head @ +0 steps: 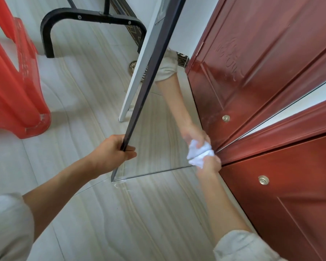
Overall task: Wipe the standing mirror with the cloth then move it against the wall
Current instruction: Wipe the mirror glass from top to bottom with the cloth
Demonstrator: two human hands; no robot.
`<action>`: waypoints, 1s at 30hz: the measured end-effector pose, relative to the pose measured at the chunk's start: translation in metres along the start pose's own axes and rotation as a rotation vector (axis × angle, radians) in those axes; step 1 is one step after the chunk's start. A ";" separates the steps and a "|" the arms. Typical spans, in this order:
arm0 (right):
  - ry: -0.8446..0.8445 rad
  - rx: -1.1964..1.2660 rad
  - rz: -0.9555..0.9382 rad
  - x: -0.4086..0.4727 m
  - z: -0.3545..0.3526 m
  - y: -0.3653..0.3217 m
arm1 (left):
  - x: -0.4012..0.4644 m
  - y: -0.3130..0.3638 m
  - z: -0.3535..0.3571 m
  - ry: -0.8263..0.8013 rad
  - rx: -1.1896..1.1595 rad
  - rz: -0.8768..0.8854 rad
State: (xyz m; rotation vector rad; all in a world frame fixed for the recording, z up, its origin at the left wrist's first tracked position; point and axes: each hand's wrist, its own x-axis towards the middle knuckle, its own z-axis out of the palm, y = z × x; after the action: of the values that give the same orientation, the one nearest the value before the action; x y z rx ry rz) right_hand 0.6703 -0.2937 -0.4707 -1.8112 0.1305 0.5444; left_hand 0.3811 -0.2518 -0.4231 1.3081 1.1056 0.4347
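The standing mirror rests with its bottom edge on the tiled floor, its dark frame running up to the top of the view. My left hand grips the mirror's left frame edge low down. My right hand holds a crumpled white cloth pressed against the glass near the lower right corner. The glass reflects my right arm, the cloth and the red door.
A dark red door stands close on the right, touching or nearly touching the mirror's right edge. The mirror's white back leg stands behind it. A red plastic stool sits at left, a black metal frame farther back.
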 end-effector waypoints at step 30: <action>-0.124 0.277 -0.099 -0.013 -0.014 -0.047 | -0.004 0.014 -0.008 -0.027 0.185 -0.004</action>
State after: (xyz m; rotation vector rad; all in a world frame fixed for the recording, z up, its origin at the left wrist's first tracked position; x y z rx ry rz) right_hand 0.6801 -0.2948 -0.4214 -1.5026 0.0295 0.5390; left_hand 0.3768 -0.2469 -0.4076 1.4689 1.1463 0.3164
